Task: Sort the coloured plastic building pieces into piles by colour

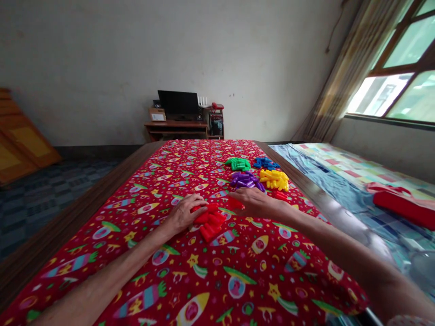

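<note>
My left hand (pixel 187 212) curls over the left side of a small heap of glossy red plastic pieces (pixel 211 222), its thumb and fingers closed around some of them. To its right, my right hand (pixel 253 201) is closed, with more red plastic pieces (pixel 235 203) showing at its fingertips. The exact kind of piece is too small to tell. Just beyond the right hand lies a pile of purple pieces (pixel 246 179), and a few red pieces (pixel 280 195) rest past its wrist.
Farther back sit piles of yellow (pixel 274 179), green (pixel 238 163) and blue pieces (pixel 265 162). A red patterned cloth (pixel 190 267) covers the table. A bed (pixel 343 181) stands along the right, and a desk with a monitor (pixel 179 105) is by the wall.
</note>
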Available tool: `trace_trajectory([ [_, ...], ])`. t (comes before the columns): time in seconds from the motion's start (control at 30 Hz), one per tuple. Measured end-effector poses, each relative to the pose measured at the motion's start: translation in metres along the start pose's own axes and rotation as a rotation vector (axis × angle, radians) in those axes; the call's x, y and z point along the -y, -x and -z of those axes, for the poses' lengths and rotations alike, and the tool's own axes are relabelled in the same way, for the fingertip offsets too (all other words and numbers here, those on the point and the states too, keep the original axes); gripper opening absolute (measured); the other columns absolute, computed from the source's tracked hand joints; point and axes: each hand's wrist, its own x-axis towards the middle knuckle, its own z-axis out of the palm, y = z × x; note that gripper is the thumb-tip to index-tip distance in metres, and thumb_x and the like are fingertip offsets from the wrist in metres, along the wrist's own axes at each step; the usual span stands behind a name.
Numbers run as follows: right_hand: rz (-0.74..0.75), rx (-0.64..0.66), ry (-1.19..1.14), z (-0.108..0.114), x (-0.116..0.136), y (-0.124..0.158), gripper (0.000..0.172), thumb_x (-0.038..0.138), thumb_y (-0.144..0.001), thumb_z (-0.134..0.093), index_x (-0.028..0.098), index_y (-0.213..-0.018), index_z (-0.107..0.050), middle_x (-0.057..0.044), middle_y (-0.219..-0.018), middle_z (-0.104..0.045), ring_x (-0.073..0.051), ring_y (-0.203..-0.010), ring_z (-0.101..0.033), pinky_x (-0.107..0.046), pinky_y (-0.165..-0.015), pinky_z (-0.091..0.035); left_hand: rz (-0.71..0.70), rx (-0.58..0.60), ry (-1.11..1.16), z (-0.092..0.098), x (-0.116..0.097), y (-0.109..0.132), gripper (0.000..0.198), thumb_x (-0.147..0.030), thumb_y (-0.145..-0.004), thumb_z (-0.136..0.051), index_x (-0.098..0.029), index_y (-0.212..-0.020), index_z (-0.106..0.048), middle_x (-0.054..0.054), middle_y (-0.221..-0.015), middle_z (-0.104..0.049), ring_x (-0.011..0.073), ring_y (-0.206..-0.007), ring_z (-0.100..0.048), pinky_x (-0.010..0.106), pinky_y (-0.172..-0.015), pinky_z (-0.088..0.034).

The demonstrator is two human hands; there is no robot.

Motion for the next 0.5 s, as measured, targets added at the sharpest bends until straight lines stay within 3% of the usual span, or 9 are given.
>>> trace_trajectory([
  [0.17,-0.231,-0.123,0.025,0.021,-0.034,0.067,0.04,0.032,-0.089,-0.056,0.021,-0.127,-0.059,-0.013,-0.119,-0.066,-0.024,-0.107,-0.063,-0.038,-0.091,-0.051,-0.007,-0.024,0.015,0.001,-0.005,0.0,0.039,-0.054,-0.087,-0.048,-0.022,-0.088,-0.072,0.008,-0.097,-0.069,0.0232,-0.095,-0.063,0.035,-0.089,-0.051],
  [0.3,-0.342,-0.223,0.039,0.009,-0.061,0.118,0.038,0.036,-0.09,-0.052,0.025,-0.125,-0.061,-0.013,-0.12,-0.067,-0.027,-0.116,-0.061,-0.046,-0.103,-0.048,0.003,-0.04,0.027,0.001,-0.007,-0.001,0.035,-0.051,-0.085,-0.049,-0.022,-0.086,-0.069,0.008,-0.096,-0.07,0.0234,-0.095,-0.064,0.035,-0.09,-0.052],
  [0.4,-0.373,-0.241,0.029,-0.006,-0.075,0.136,0.038,0.038,-0.089,-0.052,0.023,-0.122,-0.063,-0.014,-0.118,-0.068,-0.029,-0.115,-0.063,-0.049,-0.101,-0.049,0.0,-0.042,0.022,0.002,-0.008,0.0,0.033,-0.049,-0.086,-0.049,-0.022,-0.084,-0.068,0.008,-0.095,-0.07,0.0232,-0.094,-0.064,0.035,-0.09,-0.052],
  [0.5,-0.358,-0.279,0.011,-0.006,-0.076,0.131,0.036,0.038,-0.09,-0.051,0.02,-0.118,-0.065,-0.016,-0.117,-0.068,-0.029,-0.113,-0.064,-0.048,-0.099,-0.05,-0.017,-0.053,0.028,0.003,-0.008,0.0,0.035,-0.05,-0.086,-0.049,-0.021,-0.083,-0.068,0.008,-0.094,-0.07,0.0226,-0.092,-0.065,0.035,-0.088,-0.053],
])
